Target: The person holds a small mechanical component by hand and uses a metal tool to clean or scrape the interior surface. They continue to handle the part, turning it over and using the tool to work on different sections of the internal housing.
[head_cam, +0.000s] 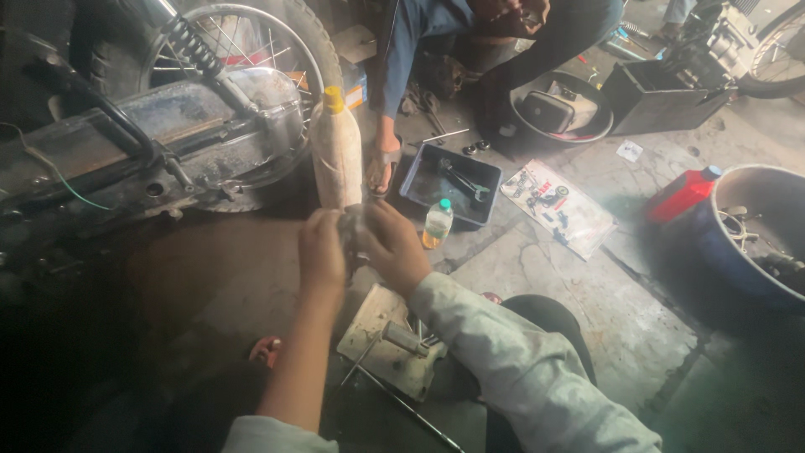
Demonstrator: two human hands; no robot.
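Sleeves frame the bottom edge, grey cloth on the right arm, the left forearm bare. Between the knees a dirty white board (387,356) lies on the floor with a small metal part and thin rods on it, its corners free. Above it the left hand (322,252) and right hand (392,245) meet, fingers curled tight around a small dark metal part (353,236) gripped between them. Just beyond stands a tall cream bottle with a yellow cap (337,151), close to the knuckles. A small bottle with a green cap (437,223) stands right of the hands, touching the near edge of a dark tray (419,195) holding wrenches. Bare cracked concrete opens to the right, up to a blue tub (738,268). Left, a motorcycle's rear wheel (243,50) crowds in. Farther back another person crouches.
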